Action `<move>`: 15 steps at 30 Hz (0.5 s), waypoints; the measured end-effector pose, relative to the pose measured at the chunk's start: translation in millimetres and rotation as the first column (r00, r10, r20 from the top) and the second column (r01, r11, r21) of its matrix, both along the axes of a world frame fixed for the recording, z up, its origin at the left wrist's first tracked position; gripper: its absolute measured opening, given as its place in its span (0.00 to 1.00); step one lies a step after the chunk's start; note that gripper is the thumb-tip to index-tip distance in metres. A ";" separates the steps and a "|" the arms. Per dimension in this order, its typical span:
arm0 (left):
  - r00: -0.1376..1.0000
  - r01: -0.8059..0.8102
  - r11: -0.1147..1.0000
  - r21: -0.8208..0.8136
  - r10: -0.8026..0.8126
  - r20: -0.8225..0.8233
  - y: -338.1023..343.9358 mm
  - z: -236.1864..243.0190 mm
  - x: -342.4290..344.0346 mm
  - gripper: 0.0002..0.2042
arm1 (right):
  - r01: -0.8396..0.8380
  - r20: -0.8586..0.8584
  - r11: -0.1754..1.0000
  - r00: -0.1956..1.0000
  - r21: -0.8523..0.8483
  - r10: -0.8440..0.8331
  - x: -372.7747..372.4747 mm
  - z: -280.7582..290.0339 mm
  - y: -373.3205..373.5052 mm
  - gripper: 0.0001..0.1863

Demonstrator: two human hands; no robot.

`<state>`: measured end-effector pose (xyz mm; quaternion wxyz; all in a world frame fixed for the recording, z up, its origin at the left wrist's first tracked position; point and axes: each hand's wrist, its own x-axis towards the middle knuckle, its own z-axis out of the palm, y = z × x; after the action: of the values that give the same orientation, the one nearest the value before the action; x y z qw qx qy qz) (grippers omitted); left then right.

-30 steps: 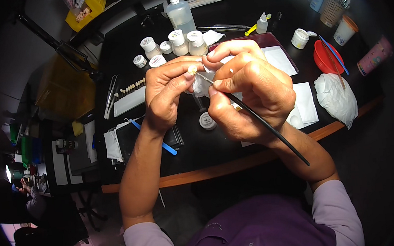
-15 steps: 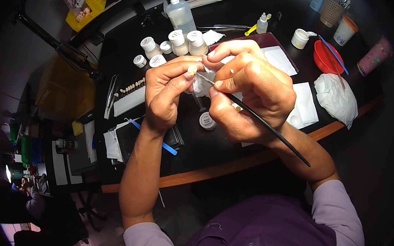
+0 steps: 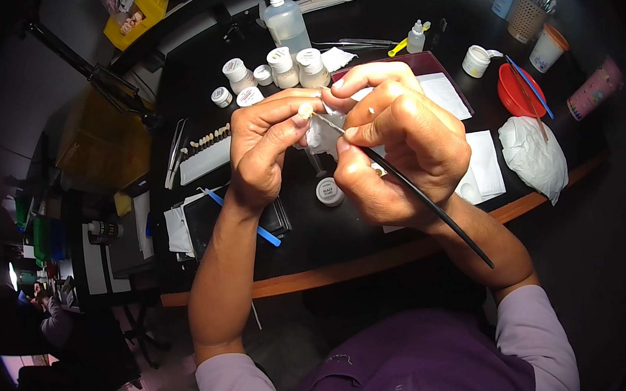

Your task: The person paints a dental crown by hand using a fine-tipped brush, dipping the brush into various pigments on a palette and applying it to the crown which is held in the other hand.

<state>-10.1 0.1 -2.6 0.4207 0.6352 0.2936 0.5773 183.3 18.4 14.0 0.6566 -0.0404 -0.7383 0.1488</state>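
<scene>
Between the thumb and index finger of my left hand point(image 3: 262, 146) is a small cream-coloured dental crown point(image 3: 306, 111). My right hand point(image 3: 405, 139) is closed round a thin brush point(image 3: 433, 206) with a long black handle. The brush's tip points up and left and is close to the crown; whether they touch I cannot tell. A crumpled white tissue point(image 3: 320, 137) shows between my hands, partly hidden by the fingers. Below them a small round jar point(image 3: 329, 192) with a white lid stands on the black table.
Several white-lidded jars point(image 3: 283, 68) and a clear bottle point(image 3: 286, 23) stand behind my hands. Left lie tweezers point(image 3: 176, 154), a tooth shade row point(image 3: 210, 137) and a blue-handled tool point(image 3: 268, 236). Right are a red bowl point(image 3: 516, 92), a white bundle point(image 3: 534, 154) and a pen holder point(image 3: 527, 22).
My right hand and the brush have shifted very slightly, the tip drawing a little to the right. The left hand keeps the crown in the same place.
</scene>
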 end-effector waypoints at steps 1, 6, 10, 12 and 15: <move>1.000 -0.003 1.000 0.002 0.003 0.000 -0.1 -0.2 0.1 0.16 | 0.000 -0.004 1.000 1.000 0.001 0.000 -0.2 0.1 0.0 0.11; 1.000 0.001 1.000 -0.008 0.000 0.016 -0.2 0.4 1.6 0.16 | 0.012 -0.002 1.000 1.000 0.007 -0.012 -1.1 -1.4 1.3 0.11; 1.000 0.012 1.000 -0.002 -0.012 0.021 1.2 -1.3 0.6 0.16 | 0.015 -0.013 1.000 1.000 -0.002 -0.015 -1.9 -2.0 1.1 0.11; 1.000 0.014 1.000 0.003 -0.014 0.014 0.6 0.1 1.0 0.16 | 0.014 -0.016 1.000 1.000 -0.004 -0.014 -2.1 -1.7 0.4 0.11; 1.000 0.020 1.000 0.004 -0.020 0.021 0.8 0.1 1.5 0.16 | 0.018 -0.009 1.000 1.000 0.000 -0.018 -1.7 -1.2 0.7 0.11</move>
<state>-8.5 0.9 -2.5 0.4281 0.6328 0.2817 0.5804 181.6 19.1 12.8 0.6612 -0.0463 -0.7350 0.1430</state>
